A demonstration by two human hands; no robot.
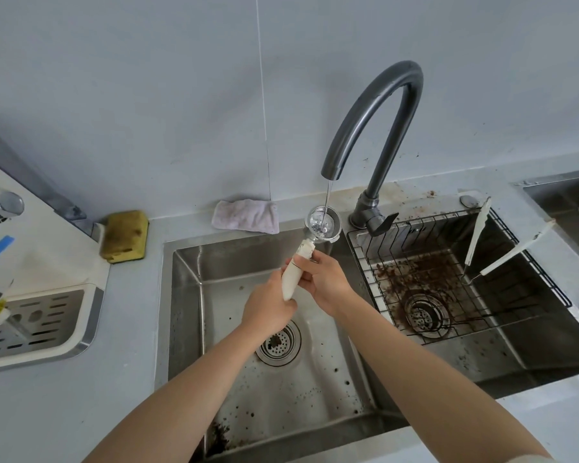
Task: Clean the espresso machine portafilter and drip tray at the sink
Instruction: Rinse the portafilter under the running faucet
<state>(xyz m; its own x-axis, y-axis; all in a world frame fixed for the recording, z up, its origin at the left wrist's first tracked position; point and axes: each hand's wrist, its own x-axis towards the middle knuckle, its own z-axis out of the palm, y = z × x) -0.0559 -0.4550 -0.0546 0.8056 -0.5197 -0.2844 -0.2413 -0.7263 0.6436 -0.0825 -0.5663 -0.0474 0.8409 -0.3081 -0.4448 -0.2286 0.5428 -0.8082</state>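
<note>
Mostly metal, with some plastic and fabric, much of it stained.

The rectangular stainless-steel double sink (188, 272) has a brushed, dully shining finish speckled with dark grounds. The curved dark grey metal faucet (381, 105) is smooth and satin. The portafilter (323, 225) has a round basket of bright, wet, mirror-like metal and a cream handle of smooth plastic, scuffed near the metal. The black wire rack (415, 220) looks matt. The rectangular yellow sponge (124, 235) is porous, rough and browned. The pale lilac folded cloth (246, 216) is soft, nubbly fabric. The slotted drip tray (47, 312) is brushed metal framed in glossy white plastic. The grey wall (147, 95) and the grey countertop (64, 396) are smooth and matt.
</note>
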